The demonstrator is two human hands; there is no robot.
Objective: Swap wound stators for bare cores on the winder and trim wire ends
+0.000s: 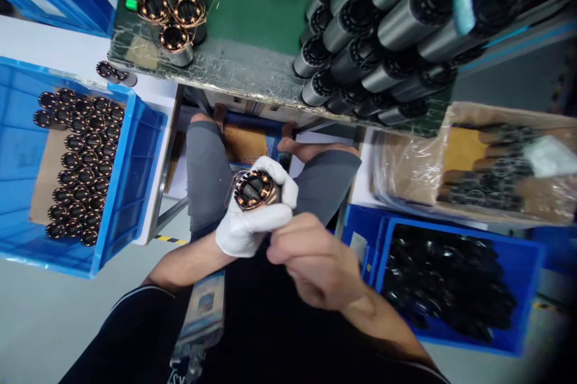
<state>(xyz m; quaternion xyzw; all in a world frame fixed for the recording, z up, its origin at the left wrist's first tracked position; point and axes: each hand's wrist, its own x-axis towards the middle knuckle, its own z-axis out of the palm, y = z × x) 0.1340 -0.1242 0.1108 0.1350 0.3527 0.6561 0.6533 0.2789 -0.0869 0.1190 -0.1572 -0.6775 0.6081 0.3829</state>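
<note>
My left hand (246, 231), in a white glove, is wrapped around a motor stator (256, 190). The stator's black slotted end and copper windings face up, and thin loose copper wire sticks out on its left side. Bare and slightly blurred, my right hand (315, 258) is closed with thumb and fingers pressed together, just below and right of the stator, close to the gloved thumb. Whatever lies between those fingers is hidden. Both hands are above my lap.
Wound stators (174, 41) and several dark-topped metal cylinders (315, 86) stand on the green bench (252, 29). A blue crate (130, 161) at left holds stators. At right are a plastic-lined carton (401, 155) and a blue bin (525, 294) of black parts.
</note>
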